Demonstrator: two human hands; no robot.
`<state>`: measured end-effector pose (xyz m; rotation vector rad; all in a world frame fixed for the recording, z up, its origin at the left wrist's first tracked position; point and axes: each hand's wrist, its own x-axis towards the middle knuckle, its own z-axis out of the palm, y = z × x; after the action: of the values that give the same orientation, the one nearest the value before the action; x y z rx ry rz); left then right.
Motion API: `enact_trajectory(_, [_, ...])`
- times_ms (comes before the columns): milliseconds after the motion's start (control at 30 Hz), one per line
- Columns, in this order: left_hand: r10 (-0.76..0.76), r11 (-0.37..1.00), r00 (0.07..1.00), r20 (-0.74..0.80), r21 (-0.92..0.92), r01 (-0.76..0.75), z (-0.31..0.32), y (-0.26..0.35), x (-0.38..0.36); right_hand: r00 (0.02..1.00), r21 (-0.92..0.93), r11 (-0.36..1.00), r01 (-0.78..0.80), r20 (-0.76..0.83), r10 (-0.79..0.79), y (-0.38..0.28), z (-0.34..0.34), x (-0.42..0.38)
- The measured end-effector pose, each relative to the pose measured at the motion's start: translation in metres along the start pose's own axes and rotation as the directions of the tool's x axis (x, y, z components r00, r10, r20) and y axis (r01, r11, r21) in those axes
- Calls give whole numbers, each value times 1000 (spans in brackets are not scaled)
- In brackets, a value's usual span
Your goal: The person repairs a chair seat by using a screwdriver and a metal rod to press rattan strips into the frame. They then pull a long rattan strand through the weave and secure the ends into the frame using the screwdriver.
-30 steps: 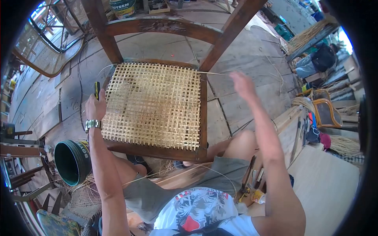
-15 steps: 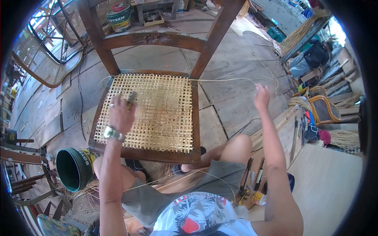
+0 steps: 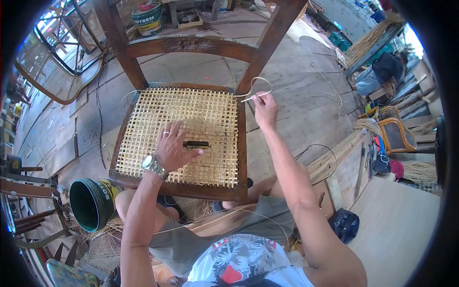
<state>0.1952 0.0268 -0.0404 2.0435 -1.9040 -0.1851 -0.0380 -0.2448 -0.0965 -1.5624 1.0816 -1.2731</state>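
Note:
Over the woven cane seat [image 3: 191,112] of a dark wooden chair lies my left hand [image 3: 171,150], fingers stretched out and thumb spread. A short tool with a black handle [image 3: 197,143] sticks out between that thumb and the fingers, its other end hidden by the hand. Right of the seat's back corner, my right hand [image 3: 266,109] pinches a thin pale cane strand [image 3: 262,79] near its free tip. From the corner the strand curls in a small loop, and its tip points left toward the seat frame.
A dark green bucket [image 3: 86,205] lies tipped left of my knee. At the back stands a paint pail [image 3: 146,20]. Another cane chair [image 3: 52,79] is at left. A pale board [image 3: 389,222] and a dark cap [image 3: 344,225] lie at right.
My right hand has come left to the seat's corner, and the stretched strand now loops. My left hand has moved right and flattened over the seat; the tool has shifted right and turned level.

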Motion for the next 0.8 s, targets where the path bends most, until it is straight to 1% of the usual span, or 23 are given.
enact_trajectory(67, [75, 994, 985, -154, 90, -62, 3, 3, 3, 994, -271, 958, 93, -34, -106, -23, 3, -6])
enact_trajectory(100, [74, 994, 986, -152, 92, -61, 4, 7, 9, 994, -269, 959, 92, -34, -105, -28, 3, -6])
enact_trajectory(167, [3, 978, 983, -185, -204, -42, 10, 19, 33, 994, -406, 907, 109, 23, -109, -32, 7, -5])
enact_trajectory(200, [-2, 978, 983, -186, -204, -36, 15, 26, 47, 994, -404, 908, 112, 29, -109, -30, 8, -3])
enact_trajectory(267, [-69, 950, 996, -50, -308, 51, 27, 40, 85, 982, -416, 890, 185, 52, -180, -24, 9, 0])
enact_trajectory(333, [-53, 961, 990, -134, -275, 15, 56, 51, 124, 981, -430, 883, 189, 49, -186, -24, 7, 3])
enact_trajectory(367, [-57, 962, 990, -132, -274, 19, 72, 54, 143, 980, -442, 876, 193, 41, -196, -24, 6, 4])
enact_trajectory(400, [-80, 981, 980, -183, -188, 45, 88, 57, 161, 980, -442, 877, 190, 39, -193, -25, 4, 4])
enact_trajectory(433, [-97, 992, 967, -235, -104, 75, 93, 64, 174, 975, -437, 874, 210, 24, -222, -25, 1, 5])
enact_trajectory(467, [-97, 992, 967, -234, -103, 75, 98, 68, 184, 967, -432, 871, 232, 10, -253, -25, -2, 6])
enact_trajectory(500, [-129, 988, 957, -260, -116, 102, 97, 72, 191, 968, -430, 873, 230, 12, -249, -26, -5, 8])
enact_trajectory(533, [-161, 983, 946, -283, -127, 129, 97, 76, 195, 954, -396, 875, 279, 10, -299, -26, -7, 9])
enact_trajectory(567, [-154, 986, 945, -287, -103, 129, 97, 80, 197, 938, -361, 874, 325, 4, -347, -26, -9, 8])
enact_trajectory(700, [-191, 981, 947, -259, -57, 183, 106, 81, 203, 957, -291, 915, 278, 5, -289, -33, -7, 8])
enact_trajectory(767, [-169, 981, 932, -322, 39, 191, 102, 91, 199, 927, -266, 897, 352, -35, -374, -30, -3, 10])
enact_trajectory(800, [-170, 980, 932, -320, 42, 193, 100, 95, 199, 928, -263, 899, 349, -36, -371, -35, -3, 10])
